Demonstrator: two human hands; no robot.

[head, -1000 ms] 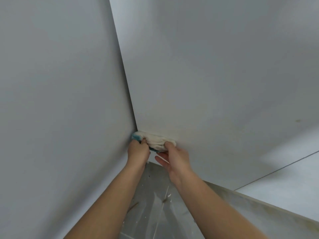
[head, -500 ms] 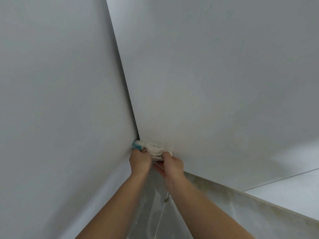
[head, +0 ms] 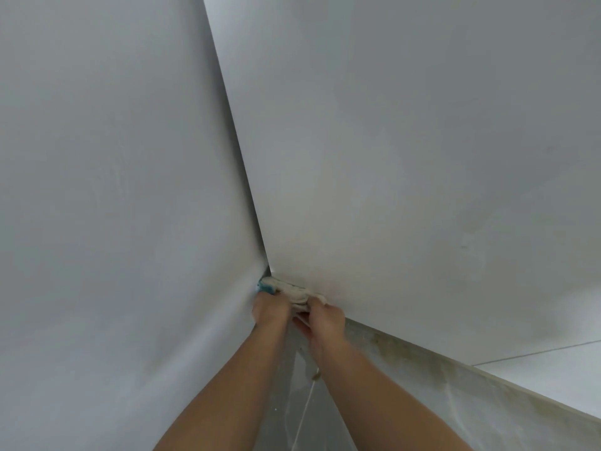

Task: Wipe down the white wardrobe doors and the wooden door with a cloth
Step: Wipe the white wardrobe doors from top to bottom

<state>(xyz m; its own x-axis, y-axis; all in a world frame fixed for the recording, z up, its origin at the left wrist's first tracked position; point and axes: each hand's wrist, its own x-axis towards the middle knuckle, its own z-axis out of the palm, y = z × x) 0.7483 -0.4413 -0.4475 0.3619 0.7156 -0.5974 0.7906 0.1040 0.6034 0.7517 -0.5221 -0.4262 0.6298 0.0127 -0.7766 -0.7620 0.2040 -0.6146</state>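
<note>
Two white wardrobe doors fill the head view: one on the left (head: 113, 190) and one on the right (head: 422, 157), meeting at a dark vertical gap. A bunched whitish cloth (head: 287, 289) with a teal corner is pressed against the bottom edge of the right door, just by the gap. My left hand (head: 270, 309) grips the cloth's left end. My right hand (head: 325, 320) grips its right end, fingers curled under the door's lower edge. The wooden door is not in view.
Below the doors runs a stained grey plinth or ledge (head: 455, 385). A pale tiled floor (head: 553, 375) with a thin joint line shows at the lower right. A thin light streak runs down the grey surface between my forearms.
Both hands and the cloth have drawn closer together at the doors' bottom corner; my right hand slid left towards the gap and the cloth is more bunched. The view shifted slightly.
</note>
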